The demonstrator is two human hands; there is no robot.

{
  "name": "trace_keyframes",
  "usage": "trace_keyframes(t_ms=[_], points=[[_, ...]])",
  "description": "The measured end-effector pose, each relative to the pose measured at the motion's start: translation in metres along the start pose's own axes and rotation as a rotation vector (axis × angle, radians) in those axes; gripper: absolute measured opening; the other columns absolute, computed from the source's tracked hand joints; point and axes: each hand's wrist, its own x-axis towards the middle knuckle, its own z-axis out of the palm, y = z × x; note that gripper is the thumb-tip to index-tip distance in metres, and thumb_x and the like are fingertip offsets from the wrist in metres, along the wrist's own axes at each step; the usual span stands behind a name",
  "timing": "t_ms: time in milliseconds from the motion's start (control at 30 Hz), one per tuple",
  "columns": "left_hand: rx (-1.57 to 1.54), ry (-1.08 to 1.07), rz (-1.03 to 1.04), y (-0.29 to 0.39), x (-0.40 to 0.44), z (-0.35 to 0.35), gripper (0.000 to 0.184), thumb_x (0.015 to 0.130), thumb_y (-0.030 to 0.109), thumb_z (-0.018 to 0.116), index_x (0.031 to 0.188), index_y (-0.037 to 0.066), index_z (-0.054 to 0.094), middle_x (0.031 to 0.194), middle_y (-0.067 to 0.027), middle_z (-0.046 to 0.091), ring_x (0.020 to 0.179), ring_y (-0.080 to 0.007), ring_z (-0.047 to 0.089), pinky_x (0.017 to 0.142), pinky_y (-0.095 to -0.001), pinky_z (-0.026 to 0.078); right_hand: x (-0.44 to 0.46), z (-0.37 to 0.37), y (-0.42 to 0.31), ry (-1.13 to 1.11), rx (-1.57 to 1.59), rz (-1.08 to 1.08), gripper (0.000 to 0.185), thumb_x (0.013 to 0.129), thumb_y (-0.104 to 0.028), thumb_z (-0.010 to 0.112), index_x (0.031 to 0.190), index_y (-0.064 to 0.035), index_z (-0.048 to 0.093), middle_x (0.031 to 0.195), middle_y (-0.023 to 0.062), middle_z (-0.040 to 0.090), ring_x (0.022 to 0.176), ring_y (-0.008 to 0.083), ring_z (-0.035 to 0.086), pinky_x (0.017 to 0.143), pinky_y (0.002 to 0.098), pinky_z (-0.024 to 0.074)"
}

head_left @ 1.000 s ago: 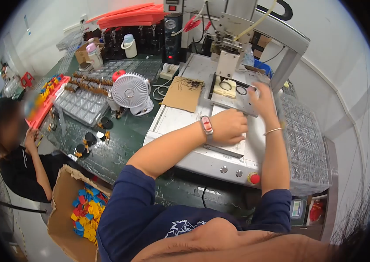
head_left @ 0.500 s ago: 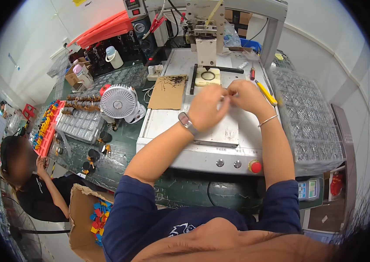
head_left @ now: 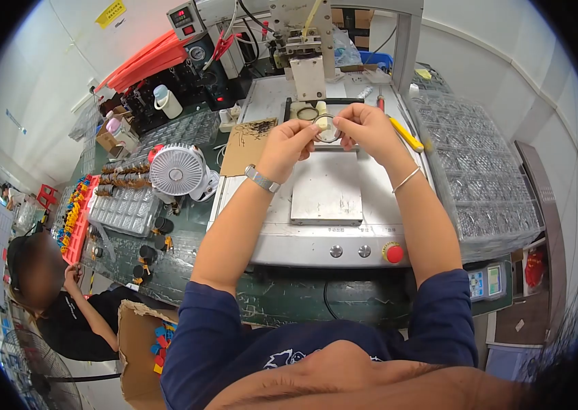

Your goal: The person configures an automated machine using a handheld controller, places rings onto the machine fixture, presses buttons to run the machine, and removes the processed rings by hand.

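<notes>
My left hand [head_left: 289, 145] and my right hand [head_left: 369, 131] pinch a thin dark ring [head_left: 328, 141] from opposite sides, holding it up over the machine's white bed [head_left: 268, 208]. Just behind my fingers, a second dark ring [head_left: 308, 119] lies on a cream-coloured fixture, which my fingers partly cover. The press head [head_left: 308, 79] hangs above that fixture. Below my hands sits a flat metal plate [head_left: 326, 188]. A piece of cardboard [head_left: 242, 147] with dark strands on it lies left of my left hand.
A white fan [head_left: 178, 169] stands on the left. A yellow-handled cutter [head_left: 406, 134] lies right of my right hand, beside stacked clear trays [head_left: 473, 178]. The red button [head_left: 393, 253] is on the front panel. A co-worker [head_left: 74, 307] sits at left, near a cardboard box [head_left: 135, 362].
My hands have moved apart and slightly up the view; the thin ring now shows between them. The camera view has shifted, and the metal plate is more exposed.
</notes>
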Motion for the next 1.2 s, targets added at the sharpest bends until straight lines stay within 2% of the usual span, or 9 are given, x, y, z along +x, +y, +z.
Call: trace_keyframes(t_ms=[300,367,500,567,667,767,867,1000,1200], points=[[-0.108,0.044,0.038,-0.001,0.003,-0.006,0.015,0.093,0.015,0.059,0.091,0.001,0.064,0.074,-0.0021,0.061,0.059,-0.0085,0.055,0.052,-0.0222,0.046,0.003,0.0,0.006,-0.098,0.161,0.023,0.03,0.086,-0.011,0.061,0.112,0.0021,0.057,0.088,0.0073,0.062,0.072,0.0128,0.061,0.064,0.0262,0.0535],[-0.123,0.049,0.026,-0.001,0.004,-0.009,0.015,0.093,0.015,0.059,0.091,0.001,0.064,0.075,-0.0025,0.061,0.059,-0.0093,0.056,0.053,-0.0228,0.048,0.003,0.005,0.012,-0.064,-0.159,-0.401,0.037,0.082,-0.012,0.065,0.114,0.0027,0.056,0.096,0.0073,0.06,0.075,0.0136,0.06,0.067,0.0264,0.0522],[-0.153,0.008,0.008,0.0,0.002,-0.006,0.017,0.094,0.015,0.057,0.097,0.0,0.064,0.083,-0.0053,0.065,0.068,-0.0113,0.061,0.06,-0.0245,0.051,-0.005,0.011,0.007,-0.021,-0.428,-0.312,0.046,0.084,-0.017,0.071,0.121,0.0012,0.052,0.099,0.0068,0.059,0.075,0.0106,0.06,0.071,0.0237,0.0515],[-0.176,0.027,0.006,0.0,0.0,-0.001,0.016,0.094,0.014,0.058,0.097,0.0,0.064,0.085,-0.0064,0.066,0.07,-0.0121,0.062,0.063,-0.0248,0.052,-0.003,0.015,0.006,-0.017,-0.278,-0.153,0.045,0.085,-0.021,0.07,0.121,0.0018,0.052,0.098,0.0073,0.061,0.077,0.0111,0.061,0.072,0.0239,0.0522],[-0.127,0.023,0.119,-0.005,0.0,0.004,0.012,0.091,0.01,0.062,0.096,0.0,0.064,0.089,-0.0087,0.067,0.075,-0.0141,0.064,0.067,-0.0255,0.053,-0.003,0.021,0.002,-0.031,0.009,0.051,0.044,0.088,-0.025,0.068,0.119,0.0026,0.053,0.097,0.0082,0.064,0.081,0.0124,0.063,0.073,0.0243,0.0535],[0.567,0.141,0.626,-0.011,-0.005,0.011,0.008,0.083,0.007,0.068,0.083,0.0,0.065,0.083,-0.0075,0.066,0.074,-0.0162,0.065,0.066,-0.0266,0.053,-0.004,0.019,0.0,-0.083,0.214,0.116,0.041,0.09,-0.025,0.066,0.118,0.003,0.054,0.1,0.0091,0.065,0.089,0.0141,0.064,0.076,0.0259,0.0543],[0.801,0.146,0.793,-0.009,-0.007,0.012,0.008,0.079,0.006,0.07,0.085,0.002,0.066,0.082,-0.0086,0.064,0.075,-0.0209,0.064,0.064,-0.0305,0.051,-0.002,0.019,0.007,-0.124,0.317,0.09,0.042,0.088,-0.025,0.068,0.117,0.0041,0.057,0.103,0.0102,0.065,0.092,0.0146,0.064,0.081,0.0273,0.053],[0.902,0.122,0.824,-0.002,-0.013,0.014,0.011,0.075,0.003,0.073,0.083,0.001,0.066,0.081,-0.009,0.063,0.073,-0.0212,0.061,0.065,-0.0289,0.05,0.001,0.014,0.013,-0.229,0.23,-0.028,0.044,0.088,-0.019,0.067,0.124,0.0043,0.054,0.109,0.0099,0.064,0.1,0.0154,0.061,0.092,0.0297,0.0474],[0.93,0.064,0.928,-0.004,-0.012,0.018,0.013,0.077,0.006,0.07,0.089,0.003,0.067,0.085,-0.0082,0.064,0.076,-0.0264,0.062,0.067,-0.0353,0.05,0.002,0.01,0.013,-0.222,0.196,-0.051,0.038,0.084,-0.015,0.068,0.115,0.0046,0.06,0.104,0.0087,0.066,0.091,0.0128,0.062,0.083,0.0258,0.0489]])
